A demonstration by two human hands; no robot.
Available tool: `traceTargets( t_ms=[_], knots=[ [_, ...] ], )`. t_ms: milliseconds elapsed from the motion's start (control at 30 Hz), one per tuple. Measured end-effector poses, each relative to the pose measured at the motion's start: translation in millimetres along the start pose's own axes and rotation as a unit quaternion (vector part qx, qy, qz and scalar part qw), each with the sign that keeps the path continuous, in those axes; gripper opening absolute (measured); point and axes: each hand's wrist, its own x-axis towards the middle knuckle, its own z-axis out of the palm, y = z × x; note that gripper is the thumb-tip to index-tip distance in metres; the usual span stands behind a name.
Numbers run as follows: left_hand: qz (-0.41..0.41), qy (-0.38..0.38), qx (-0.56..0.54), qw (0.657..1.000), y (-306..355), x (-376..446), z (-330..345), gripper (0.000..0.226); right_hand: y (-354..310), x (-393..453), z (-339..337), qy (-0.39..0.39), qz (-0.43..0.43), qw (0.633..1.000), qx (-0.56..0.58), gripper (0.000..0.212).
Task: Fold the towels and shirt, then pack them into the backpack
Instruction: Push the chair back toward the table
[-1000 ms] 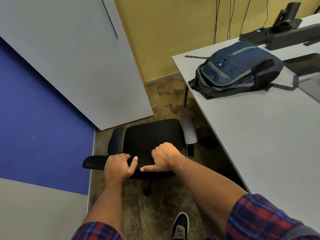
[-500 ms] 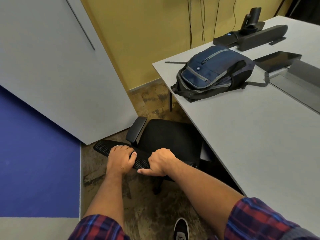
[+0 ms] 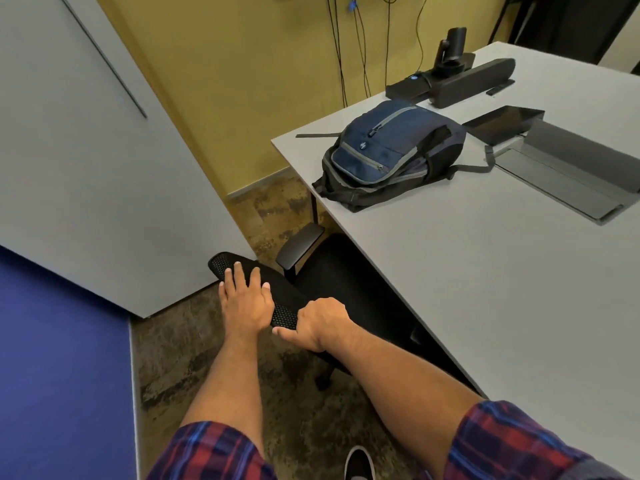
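Left hand (image 3: 244,303): flat on chair back (image 3: 256,289).
Right hand (image 3: 320,322): grips its edge.
Advice: tuck chair fully, clearing access to backpack (image 3: 391,154).

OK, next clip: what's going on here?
A person has both hands on the mesh back of a black office chair whose seat is partly under the table. The left hand lies flat on the backrest top, while the right hand grips its edge. The blue backpack lies zipped shut near the table corner, untouched. No towels or shirt are in view, so folding and packing have not started.
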Motion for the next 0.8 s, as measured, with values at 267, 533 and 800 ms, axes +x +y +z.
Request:
traceTargets(
  t_ms=[267,533,800],
  knots=[
    [0.026,-0.018,-0.028,0.999,30,28,2,0.054,20,5,-3,0.002,0.052,0.998,0.033,0.082],
    [0.080,-0.024,-0.013,0.996,55,51,-3,0.054,42,7,-4,0.036,0.088,0.994,0.056,0.087],
    [0.099,-0.005,-0.002,0.995,65,66,-3,0.054,60,8,-4,0.072,0.077,0.994,0.026,0.087]
  ],
)
